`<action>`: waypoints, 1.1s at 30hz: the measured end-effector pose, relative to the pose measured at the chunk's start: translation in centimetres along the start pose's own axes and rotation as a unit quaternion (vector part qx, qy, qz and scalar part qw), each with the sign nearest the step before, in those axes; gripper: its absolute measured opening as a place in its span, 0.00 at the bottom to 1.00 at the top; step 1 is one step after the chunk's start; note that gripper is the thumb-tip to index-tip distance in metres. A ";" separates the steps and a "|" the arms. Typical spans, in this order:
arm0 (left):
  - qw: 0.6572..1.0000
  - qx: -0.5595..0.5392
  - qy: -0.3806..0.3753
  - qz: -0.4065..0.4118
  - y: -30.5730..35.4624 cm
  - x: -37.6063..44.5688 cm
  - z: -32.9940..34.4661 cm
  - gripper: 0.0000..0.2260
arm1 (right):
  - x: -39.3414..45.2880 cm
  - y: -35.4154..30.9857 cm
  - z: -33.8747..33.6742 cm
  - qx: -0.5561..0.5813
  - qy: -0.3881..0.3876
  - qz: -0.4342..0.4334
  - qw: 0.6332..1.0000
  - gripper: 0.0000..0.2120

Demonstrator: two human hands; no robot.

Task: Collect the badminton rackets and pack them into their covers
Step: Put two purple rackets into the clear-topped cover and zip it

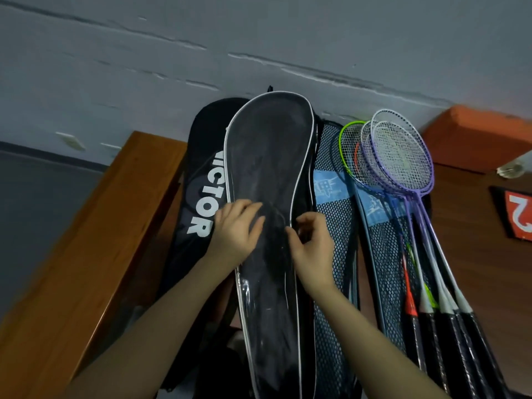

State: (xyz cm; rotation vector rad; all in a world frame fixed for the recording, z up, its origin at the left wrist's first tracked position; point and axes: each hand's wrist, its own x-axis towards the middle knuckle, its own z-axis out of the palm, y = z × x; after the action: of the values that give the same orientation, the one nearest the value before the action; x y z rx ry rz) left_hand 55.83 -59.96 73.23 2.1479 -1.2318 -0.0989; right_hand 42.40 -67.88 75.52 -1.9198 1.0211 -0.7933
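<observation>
A brown wooden table (pixel 72 254) meets a cracked grey wall (pixel 259 38). On it a black white-piped racket cover (pixel 267 156) lies under the flat, spread left hand (pixel 236 228); the right hand (pixel 312 243) seemingly pinches its edge. Loose purple and green rackets (pixel 400 156) lie right, atop mesh covers (pixel 334 214)

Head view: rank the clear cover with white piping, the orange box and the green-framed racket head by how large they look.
1. clear cover, largest by far.
2. orange box, though it is cut off by the frame edge.
3. green-framed racket head, smallest and partly hidden behind other rackets.
</observation>
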 end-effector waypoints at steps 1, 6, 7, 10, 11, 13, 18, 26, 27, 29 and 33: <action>0.999 -0.041 -0.019 -0.002 0.8 0.7 -0.5 0.21 | -0.4 -0.2 0.0 0.004 0.002 -0.005 1.000 0.13; 0.984 -0.149 -0.080 -0.051 4.5 4.9 -1.6 0.23 | -1.2 -0.8 -0.8 0.015 -0.010 -0.027 0.999 0.20; 0.985 -0.134 -0.095 -0.057 5.1 5.6 -1.5 0.25 | -1.3 -0.8 -0.9 0.019 -0.017 -0.026 0.999 0.20; 0.981 -0.119 -0.127 -0.086 6.1 6.6 -1.0 0.21 | -1.5 -0.5 -1.4 0.040 -0.040 0.002 0.998 0.18; 0.979 -0.129 -0.127 -0.098 6.3 6.6 -0.8 0.17 | -1.6 -0.4 -1.6 0.050 -0.053 0.014 0.997 0.17; 0.976 -0.143 -0.114 -0.115 6.6 6.5 -0.5 0.13 | -1.7 -0.1 -2.1 0.073 -0.074 0.025 0.994 0.15; 0.962 -0.222 -0.069 -0.144 6.5 4.7 -1.1 0.12 | -1.1 1.9 -3.7 -0.037 -0.003 0.008 0.999 0.19; 0.949 -0.304 -0.018 -0.079 6.5 1.9 -4.5 0.16 | -0.8 0.2 -5.1 0.079 -0.030 0.050 0.995 0.20; 0.955 -0.288 -0.004 -0.073 6.5 1.7 -4.6 0.17 | -0.8 -0.2 -5.3 0.088 -0.025 0.039 0.995 0.21; 0.970 -0.235 0.029 -0.056 6.6 0.9 -4.4 0.19 | -0.8 -1.3 -5.4 0.086 -0.017 0.001 0.996 0.21; 0.986 -0.162 -0.021 -0.016 7.0 -2.0 -3.2 0.26 | -1.2 -2.8 -5.1 0.095 0.028 -0.029 0.995 0.20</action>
State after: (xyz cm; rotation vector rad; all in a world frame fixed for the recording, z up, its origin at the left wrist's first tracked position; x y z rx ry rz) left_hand 50.70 -59.16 79.24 1.8912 -1.1183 -0.3361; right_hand 38.77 -67.62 80.22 -1.7790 0.8925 -0.9472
